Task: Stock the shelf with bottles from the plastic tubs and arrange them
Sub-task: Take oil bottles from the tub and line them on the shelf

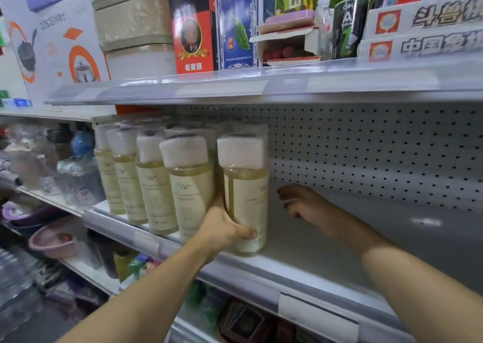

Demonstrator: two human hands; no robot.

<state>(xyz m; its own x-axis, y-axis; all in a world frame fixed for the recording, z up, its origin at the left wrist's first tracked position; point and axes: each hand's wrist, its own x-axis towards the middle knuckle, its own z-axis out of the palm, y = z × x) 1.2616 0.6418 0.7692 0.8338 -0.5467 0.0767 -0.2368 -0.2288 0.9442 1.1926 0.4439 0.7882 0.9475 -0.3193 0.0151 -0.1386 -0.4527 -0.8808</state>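
Note:
Several pale yellow bottles (156, 185) with white caps stand in rows on the left part of the white shelf (313, 259). My left hand (222, 227) grips the lower half of the rightmost front bottle (247, 199), which stands upright at the shelf's front edge, thumb across its label. My right hand (305, 206) reaches in just right of that bottle and behind it, fingers loosely curled, holding nothing. No tub is in view.
The shelf's right part runs back to a perforated back panel (379, 146). An upper shelf (261, 86) holding boxes hangs close above the bottle caps. Lower shelves at the left carry water bottles (78, 175) and pink basins (52, 240).

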